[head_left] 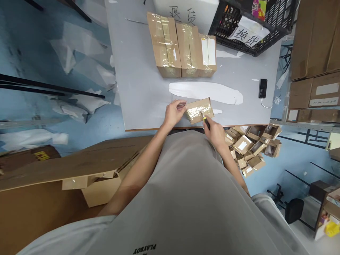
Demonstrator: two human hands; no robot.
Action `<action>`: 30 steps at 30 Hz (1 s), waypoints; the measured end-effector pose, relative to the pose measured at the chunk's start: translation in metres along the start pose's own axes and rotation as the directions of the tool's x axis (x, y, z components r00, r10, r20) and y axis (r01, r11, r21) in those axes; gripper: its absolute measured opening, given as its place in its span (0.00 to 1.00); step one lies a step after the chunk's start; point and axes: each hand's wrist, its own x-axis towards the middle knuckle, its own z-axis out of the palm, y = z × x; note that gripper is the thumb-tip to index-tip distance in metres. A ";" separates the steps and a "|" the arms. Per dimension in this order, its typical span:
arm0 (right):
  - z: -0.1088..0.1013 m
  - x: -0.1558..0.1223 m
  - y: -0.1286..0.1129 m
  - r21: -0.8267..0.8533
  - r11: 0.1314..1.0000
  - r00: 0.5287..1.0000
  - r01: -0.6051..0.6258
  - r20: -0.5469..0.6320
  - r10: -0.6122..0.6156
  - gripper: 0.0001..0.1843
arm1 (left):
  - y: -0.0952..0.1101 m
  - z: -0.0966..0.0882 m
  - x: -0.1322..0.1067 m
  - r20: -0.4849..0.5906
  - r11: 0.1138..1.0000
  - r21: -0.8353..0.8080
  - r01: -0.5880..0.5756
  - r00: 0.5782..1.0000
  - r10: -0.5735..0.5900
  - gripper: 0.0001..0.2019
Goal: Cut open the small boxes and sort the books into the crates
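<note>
A small cardboard box (pixel 195 106) with shiny clear tape along its top lies near the front edge of the table. My left hand (pixel 174 112) is at the box's left end, fingers bent against its corner; what lies between the fingertips is hard to see. In my right hand (pixel 214 134) is a utility knife (pixel 205 121) with a black and yellow handle, its tip on the taped top of the box. The fingers of that hand are wrapped around the handle.
Three taped cartons (pixel 189 53) stand in a row farther back. Behind them are a white box (pixel 186 10) and a black crate (pixel 249 24). A phone (pixel 262 88) lies at the right. Small boxes (pixel 249 147) are heaped below the table; a large carton (pixel 66 166) stands left.
</note>
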 end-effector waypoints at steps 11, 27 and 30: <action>0.048 0.062 0.085 0.300 0.954 0.947 -0.009 -0.304 0.105 0.20 | -0.015 -0.007 -0.020 0.153 0.996 -0.079 0.028 0.988 -0.016 0.40; 0.017 0.033 0.063 0.227 0.974 0.996 0.002 -0.088 0.018 0.31 | 0.061 0.056 -0.014 0.427 0.844 0.333 -0.420 0.865 0.262 0.24; 0.017 0.033 0.063 0.237 0.971 0.998 0.017 -0.056 -0.004 0.30 | 0.057 0.057 -0.015 0.458 0.827 0.344 -0.445 0.848 0.266 0.24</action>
